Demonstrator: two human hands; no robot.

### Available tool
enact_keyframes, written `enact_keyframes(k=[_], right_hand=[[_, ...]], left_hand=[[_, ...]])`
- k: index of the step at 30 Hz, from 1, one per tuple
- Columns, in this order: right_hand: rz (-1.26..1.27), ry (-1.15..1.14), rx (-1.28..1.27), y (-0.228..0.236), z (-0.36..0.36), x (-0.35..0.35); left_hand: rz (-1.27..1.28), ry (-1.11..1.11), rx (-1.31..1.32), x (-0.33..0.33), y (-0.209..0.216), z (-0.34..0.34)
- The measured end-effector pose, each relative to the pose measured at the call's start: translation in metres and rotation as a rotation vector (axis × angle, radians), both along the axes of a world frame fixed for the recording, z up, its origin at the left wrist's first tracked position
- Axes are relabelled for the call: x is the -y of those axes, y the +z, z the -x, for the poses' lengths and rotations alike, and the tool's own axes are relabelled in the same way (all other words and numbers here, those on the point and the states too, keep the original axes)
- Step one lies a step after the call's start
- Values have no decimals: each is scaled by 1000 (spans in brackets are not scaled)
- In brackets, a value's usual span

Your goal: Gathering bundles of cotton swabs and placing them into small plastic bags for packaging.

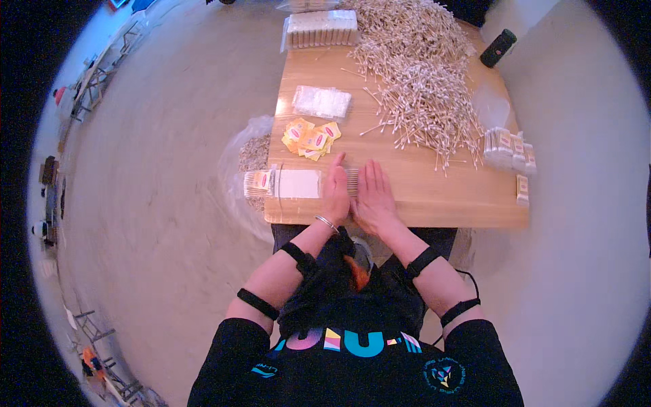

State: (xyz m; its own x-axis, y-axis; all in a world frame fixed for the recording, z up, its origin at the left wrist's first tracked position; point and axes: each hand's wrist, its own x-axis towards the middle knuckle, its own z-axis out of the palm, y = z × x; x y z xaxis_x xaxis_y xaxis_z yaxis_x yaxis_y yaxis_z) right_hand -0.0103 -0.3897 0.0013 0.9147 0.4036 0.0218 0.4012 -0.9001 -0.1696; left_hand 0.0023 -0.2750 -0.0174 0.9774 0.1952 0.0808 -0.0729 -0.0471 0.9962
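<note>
A row of cotton swabs [352, 182] lies side by side on the wooden table, in the gap between my two hands. My left hand [335, 193] stands along the row's left side, fingers straight, a bangle at its wrist. Flat against the right side rests my right hand [374, 197], fingers stretched out and covering part of the row. Just left of my left hand is a white rectangular card or tray [300, 184]. Beyond it, at the table's left edge, sits a clear packet of swabs [258, 181] with a yellow label card. My palms hide how far the row reaches.
A big heap of loose cotton swabs [420, 74] covers the far right. Yellow label cards [312, 139], clear plastic bags [322, 102] and a packed bundle [321, 30] lie along the left. Filled packets [508, 150] and a dark cylinder [498, 48] sit at right.
</note>
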Motion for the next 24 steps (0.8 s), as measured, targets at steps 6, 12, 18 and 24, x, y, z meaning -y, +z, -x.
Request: enact_keyframes(k=[6,12,18,24], right_hand=[[9,41,-58,8,10,-2],[-61,16,-42,7,13,-6],[-43,-54,-67,7,1,-19],[49,-63,-107,11,1,-22]], left_hand=[[202,8,-30,-3,-7,-1],[235,-67,-48,-11,-11,-5],[84,-73,-71,-15,4,-15],[115,-98,-70,-19,4,-15]])
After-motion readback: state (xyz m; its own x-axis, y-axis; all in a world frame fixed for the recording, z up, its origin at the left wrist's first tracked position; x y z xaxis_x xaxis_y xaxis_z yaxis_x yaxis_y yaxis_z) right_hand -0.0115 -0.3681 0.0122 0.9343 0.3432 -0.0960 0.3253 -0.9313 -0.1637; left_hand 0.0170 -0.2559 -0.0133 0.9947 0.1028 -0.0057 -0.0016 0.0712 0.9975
